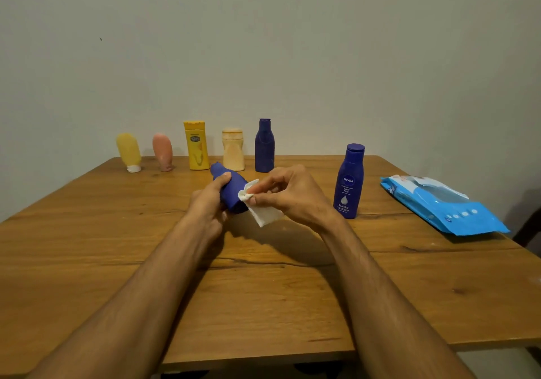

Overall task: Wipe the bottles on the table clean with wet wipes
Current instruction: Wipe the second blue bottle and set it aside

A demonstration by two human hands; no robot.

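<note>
Centrally, the left hand [209,203] grips a plain dark blue plastic bottle [232,193], fingers curled round its body and the thumb laid along the top. The bottle is tilted, with its cap end pointing away and to the left, over the middle of the brown wooden table [117,261]. The right hand [289,195] pinches a small white wet wipe [263,213] between thumb and fingertips, its bunched upper end touching the bottle's right side while the rest hangs loose below.

Just beside the right hand stands an upright dark blue labelled lotion bottle [349,182]. Farther right, near the table's right edge, lies a flat blue plastic pack of wipes [439,206].

Behind the hands, along the far edge by the wall, a row stands: a yellow inverted tube [128,152], a pink inverted tube [162,152], a tall yellow bottle [196,146], a cream waisted bottle [233,150] and a second unlabelled dark blue bottle [264,146]. Both forearms reach across the wood from the near edge.
</note>
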